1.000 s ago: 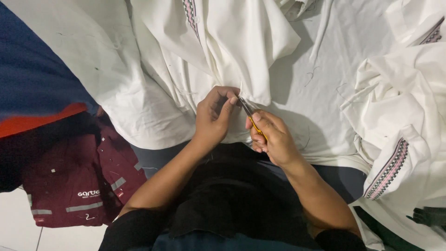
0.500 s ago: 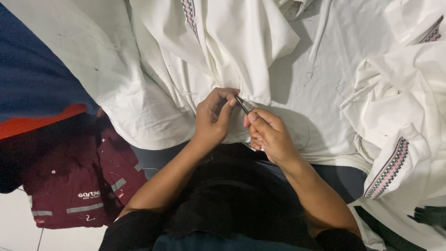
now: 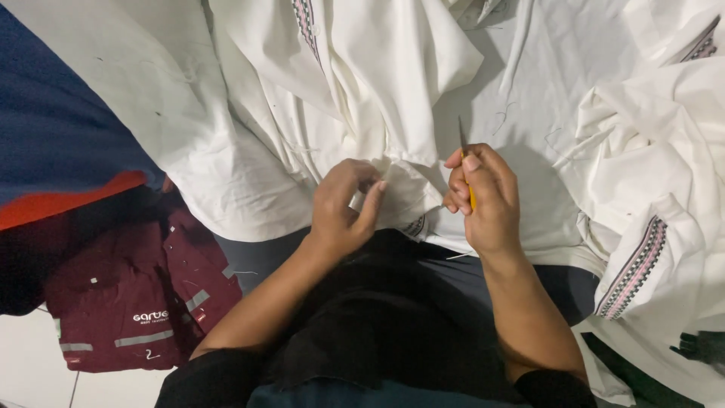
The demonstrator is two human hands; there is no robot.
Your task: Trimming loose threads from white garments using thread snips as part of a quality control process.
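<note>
My right hand (image 3: 483, 195) grips a small yellow-handled thread snipper (image 3: 465, 162), its metal tip pointing up and away from the cloth. My left hand (image 3: 343, 208) pinches the hem of a white garment (image 3: 362, 91) that lies over my lap, thumb and fingers closed on the fabric edge. The two hands are a short way apart, the snipper clear of the hem. A small dark patterned label shows at the hem between them.
More white garments with pink-and-black embroidered trim (image 3: 634, 264) pile up at the right. A maroon work shirt with grey reflective strips (image 3: 143, 302) lies at the lower left, under a navy and orange cloth (image 3: 60, 151). Loose threads lie on the white fabric.
My right hand has pulled away to the right from the left hand and turned the snipper's tip upward. My left hand keeps hold of the hem.
</note>
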